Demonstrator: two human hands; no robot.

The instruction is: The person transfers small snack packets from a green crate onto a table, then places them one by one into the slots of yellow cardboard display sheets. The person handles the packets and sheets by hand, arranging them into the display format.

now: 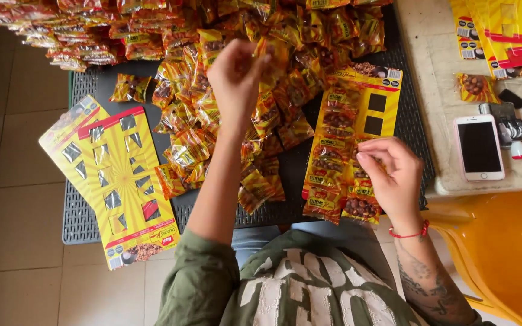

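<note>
1. Head view, left side: the left hand point(235, 75) is raised over the heap of snack packets point(212, 127) on the dark mesh table point(80, 217). Its fingers are drawn together at the top, pinching one small red-and-yellow packet point(267, 51) by its edge.
2. Head view, right side: the right hand point(391, 175) rests on the yellow display card point(357, 121), fingers curled and pressed together on a packet already fixed to the card. Whether it grips or only presses, I cannot tell.
3. The card lies flat at the table's right edge, most of its slots filled, two dark slots point(377, 111) empty near its top.
4. Handling: the packets look light, soft and crinkly, with glossy film that probably slips; the sealed top edge seems the safest place to pinch. The card looks thin and bendable, best held flat.
5. Around: a stack of empty cards point(116, 181) lies at the left, a white phone point(478, 148) on the side surface, and an orange chair point(502, 253) stands at the right.
</note>
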